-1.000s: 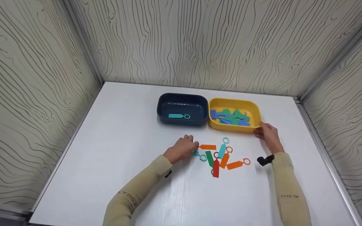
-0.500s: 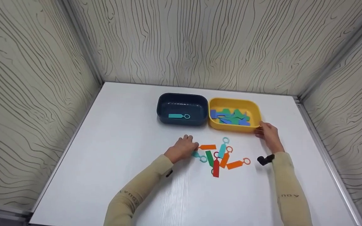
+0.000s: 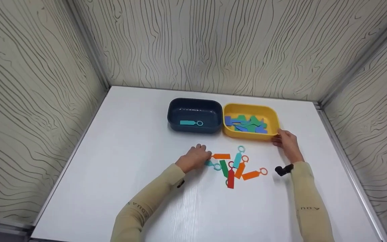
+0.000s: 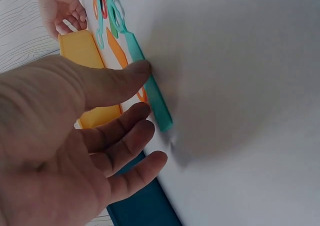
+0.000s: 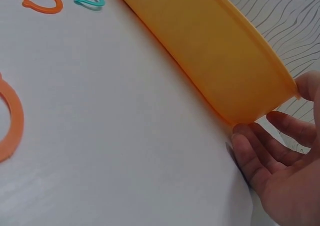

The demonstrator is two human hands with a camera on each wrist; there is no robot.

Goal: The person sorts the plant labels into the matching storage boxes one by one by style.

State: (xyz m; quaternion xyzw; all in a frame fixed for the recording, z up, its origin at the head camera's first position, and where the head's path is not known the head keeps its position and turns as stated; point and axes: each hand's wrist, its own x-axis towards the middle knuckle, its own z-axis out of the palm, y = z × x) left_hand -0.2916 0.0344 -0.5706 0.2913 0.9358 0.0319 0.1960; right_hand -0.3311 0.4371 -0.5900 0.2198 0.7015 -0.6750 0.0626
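My left hand is low over the white table, beside a loose group of flat tags with ring ends. Its thumb and a mostly hidden finger pinch a teal tag, whose ring points toward the other tags. An orange tag lies just beyond the fingertips. My right hand grips the near right corner of a yellow bin, thumb at the rim and fingers against the lower wall. Green and blue flat pieces lie inside that bin.
A navy bin stands against the yellow one's left side, with one teal tag inside. Between the hands lie a red tag, a green tag, a light blue tag and more orange tags. Wood-patterned panels enclose the table.
Both hands, the bins and the tags keep their places almost exactly. Only the head view has shifted very slightly.
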